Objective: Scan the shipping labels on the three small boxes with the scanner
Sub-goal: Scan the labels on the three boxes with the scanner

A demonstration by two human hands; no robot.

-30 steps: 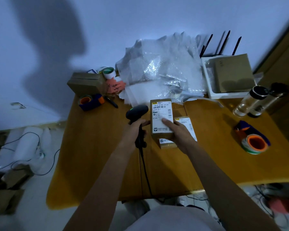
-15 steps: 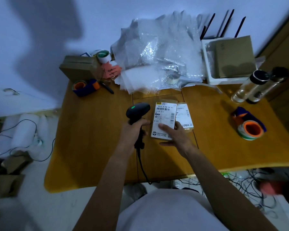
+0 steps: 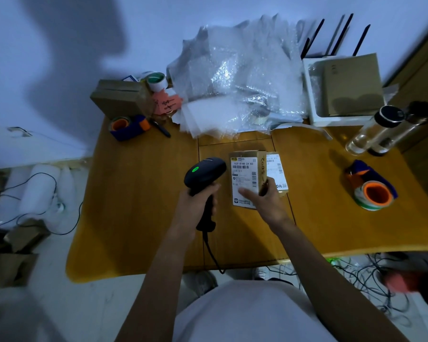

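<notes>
My left hand (image 3: 198, 202) grips a black handheld scanner (image 3: 204, 172) with a green light lit on its head, which sits just left of the boxes. My right hand (image 3: 263, 201) holds a small brown box (image 3: 246, 174), thumb on its white shipping label, fingers on its right side. The label faces up with the barcode near the far end. A second small labelled box (image 3: 278, 172) lies on the wooden table (image 3: 143, 193) right beside it, partly hidden. A third small box is not visible.
A pile of bubble wrap (image 3: 237, 77) fills the back middle. A brown carton (image 3: 121, 97) and blue tape dispenser (image 3: 129, 125) sit back left. A white tray with cardboard (image 3: 344, 87), two bottles (image 3: 378, 130) and an orange-cored tape dispenser (image 3: 373, 192) are at the right.
The held box has come down from a raised position to lie against the second box. The scanner stays close at its left with its green light visible.
</notes>
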